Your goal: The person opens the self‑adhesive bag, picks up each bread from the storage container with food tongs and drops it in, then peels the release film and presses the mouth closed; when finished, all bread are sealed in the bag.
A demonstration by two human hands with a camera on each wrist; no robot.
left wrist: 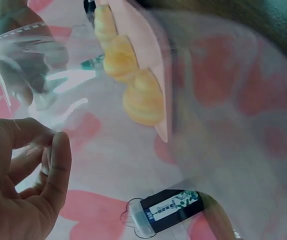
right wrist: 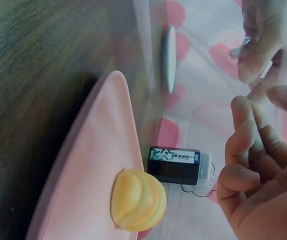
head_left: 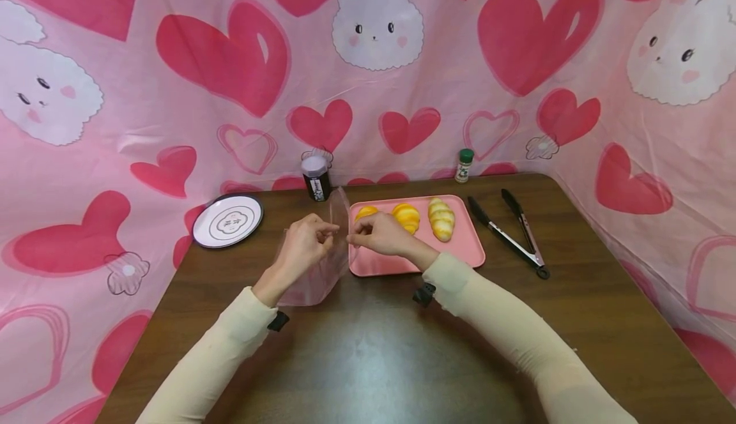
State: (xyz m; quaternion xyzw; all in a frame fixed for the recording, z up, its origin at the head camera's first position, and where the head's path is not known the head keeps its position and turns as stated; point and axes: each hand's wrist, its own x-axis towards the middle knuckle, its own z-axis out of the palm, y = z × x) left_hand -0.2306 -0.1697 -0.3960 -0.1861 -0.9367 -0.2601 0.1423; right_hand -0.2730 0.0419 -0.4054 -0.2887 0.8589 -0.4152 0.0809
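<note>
Between both hands a clear plastic bag [head_left: 313, 283] stands upright above the table, its mouth toward the fingers. My left hand [head_left: 305, 242] pinches the bag's edge between thumb and fingertip, as the left wrist view [left wrist: 31, 175] shows up close. On the opposite side, my right hand [head_left: 384, 234] pinches the film near the rim, its other fingers curled in the right wrist view [right wrist: 263, 165]. Behind the right hand lies a pink tray [head_left: 379, 264] with a croissant-shaped bread [head_left: 441, 219], a rounder bread roll [head_left: 406, 218] and another roll [head_left: 365, 211], partly hidden by that hand.
A white plate [head_left: 228, 221] with a dark rim lies at the back left. Behind the bag stands a black jar [head_left: 316, 180] with a pale lid. A green-capped shaker bottle [head_left: 463, 166] is at the back edge; black-tipped tongs [head_left: 517, 242] lie spread right of the tray.
</note>
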